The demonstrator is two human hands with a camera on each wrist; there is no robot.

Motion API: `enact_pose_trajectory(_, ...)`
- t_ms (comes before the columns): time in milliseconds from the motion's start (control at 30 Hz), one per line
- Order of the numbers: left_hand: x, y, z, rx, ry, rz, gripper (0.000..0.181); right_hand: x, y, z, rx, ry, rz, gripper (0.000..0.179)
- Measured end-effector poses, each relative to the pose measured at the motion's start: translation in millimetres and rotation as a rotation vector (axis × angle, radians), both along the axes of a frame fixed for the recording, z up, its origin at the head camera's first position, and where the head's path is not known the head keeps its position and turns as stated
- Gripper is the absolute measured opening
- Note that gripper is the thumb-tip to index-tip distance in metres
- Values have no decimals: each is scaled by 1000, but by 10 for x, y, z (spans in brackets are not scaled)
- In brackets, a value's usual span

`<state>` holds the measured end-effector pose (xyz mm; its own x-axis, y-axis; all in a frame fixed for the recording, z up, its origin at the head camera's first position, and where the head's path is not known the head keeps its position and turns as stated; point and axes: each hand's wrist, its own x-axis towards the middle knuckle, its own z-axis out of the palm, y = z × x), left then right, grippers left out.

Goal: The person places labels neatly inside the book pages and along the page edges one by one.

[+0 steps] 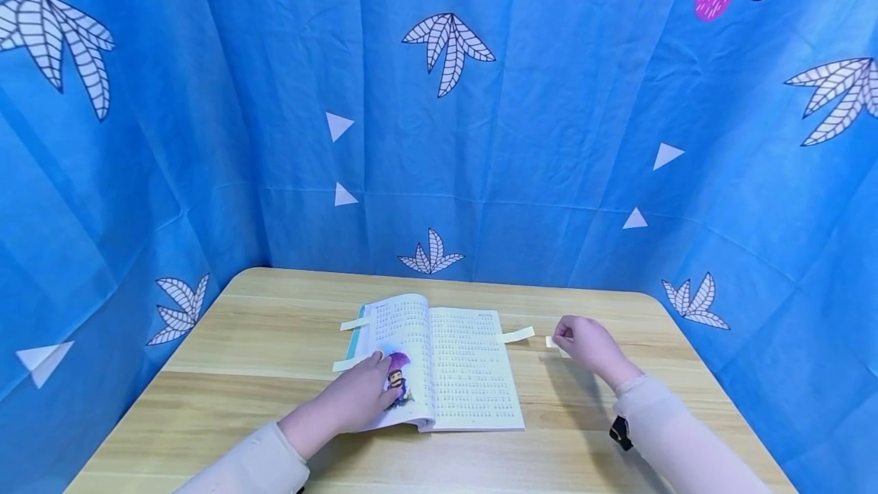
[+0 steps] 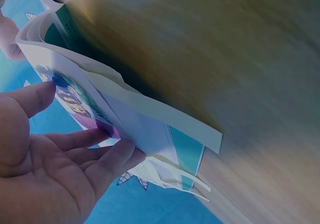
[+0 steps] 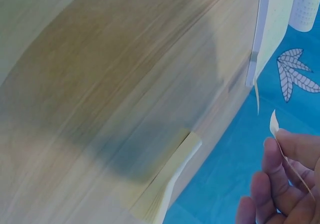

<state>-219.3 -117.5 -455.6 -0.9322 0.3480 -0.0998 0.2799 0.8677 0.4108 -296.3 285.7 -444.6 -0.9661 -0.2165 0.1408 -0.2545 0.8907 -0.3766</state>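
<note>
An open book [image 1: 473,372] with printed pages lies on the table. My left hand [image 1: 360,395] rests on its left page, thumb and fingers spread over a small cartoon picture [image 1: 395,380]. Pale paper strips stick out from the page edges: an upper left strip [image 1: 353,324], a lower left strip [image 1: 346,364] and a right strip [image 1: 518,335]. To the right of the book, above the table, my right hand [image 1: 590,345] pinches a thin pale paper strip [image 3: 274,124] between thumb and index finger.
A pad of pale yellow strips [image 3: 167,176] lies on the wooden table [image 1: 274,311] near the right hand. Blue patterned curtain [image 1: 535,136] surrounds the table's back and sides. A black object [image 1: 620,433] shows under the right wrist.
</note>
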Motion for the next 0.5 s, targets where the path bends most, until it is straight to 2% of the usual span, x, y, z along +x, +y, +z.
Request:
enact_pose_trajectory(267,-3,1,-9,-5,4,-2,66,20,-67,-22,-28,-43,4,10)
enact_pose_trajectory(500,-15,-1,-15,-8,6,-5,66,17,-109,-68,-31,-40,10,11)
